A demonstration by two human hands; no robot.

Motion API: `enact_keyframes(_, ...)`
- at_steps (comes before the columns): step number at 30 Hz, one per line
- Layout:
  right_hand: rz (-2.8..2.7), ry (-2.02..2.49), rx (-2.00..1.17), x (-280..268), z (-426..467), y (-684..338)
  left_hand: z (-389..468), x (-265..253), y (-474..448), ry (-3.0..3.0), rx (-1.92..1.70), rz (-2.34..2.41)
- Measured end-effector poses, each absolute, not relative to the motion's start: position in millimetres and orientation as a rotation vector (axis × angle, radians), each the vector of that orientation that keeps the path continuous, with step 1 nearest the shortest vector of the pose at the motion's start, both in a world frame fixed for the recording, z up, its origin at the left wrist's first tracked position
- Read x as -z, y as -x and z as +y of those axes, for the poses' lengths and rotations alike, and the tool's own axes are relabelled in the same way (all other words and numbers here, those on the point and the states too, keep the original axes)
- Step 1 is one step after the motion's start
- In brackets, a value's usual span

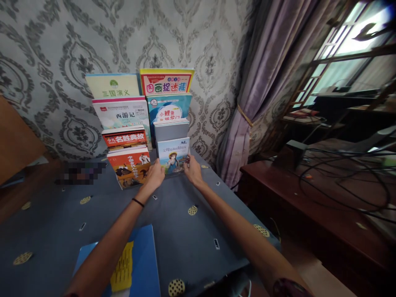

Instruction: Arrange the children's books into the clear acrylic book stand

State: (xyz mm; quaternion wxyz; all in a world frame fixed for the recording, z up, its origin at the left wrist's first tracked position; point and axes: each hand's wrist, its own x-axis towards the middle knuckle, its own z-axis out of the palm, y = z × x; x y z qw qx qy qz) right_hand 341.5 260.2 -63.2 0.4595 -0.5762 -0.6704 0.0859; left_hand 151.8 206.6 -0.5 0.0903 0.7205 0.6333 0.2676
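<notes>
My left hand [155, 175] and right hand [192, 170] grasp the bottom corners of a picture book [173, 156], upright in the front row of a tiered book rack [142, 123] against the wall. A red book [130, 166] stands just beside my left hand. A blue book [139, 264] lies flat on the blue tablecloth [192, 243] near me.

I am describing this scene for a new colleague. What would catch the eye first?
The tiered rack of colourful picture books stands against the grey patterned wall. Both hands, left hand and right hand, grip the pale-blue illustrated book in its front row. A blue booklet with a yellow label lies nearer on the blue tablecloth.
</notes>
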Motion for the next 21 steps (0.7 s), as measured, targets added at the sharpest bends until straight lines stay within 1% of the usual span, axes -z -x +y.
enact_keyframes(21, -1.65, 1.356, -0.173, 65.7, 258.7, -341.2, 200.1, -7.0, -152.1, -2.153, -0.697, 1.921)
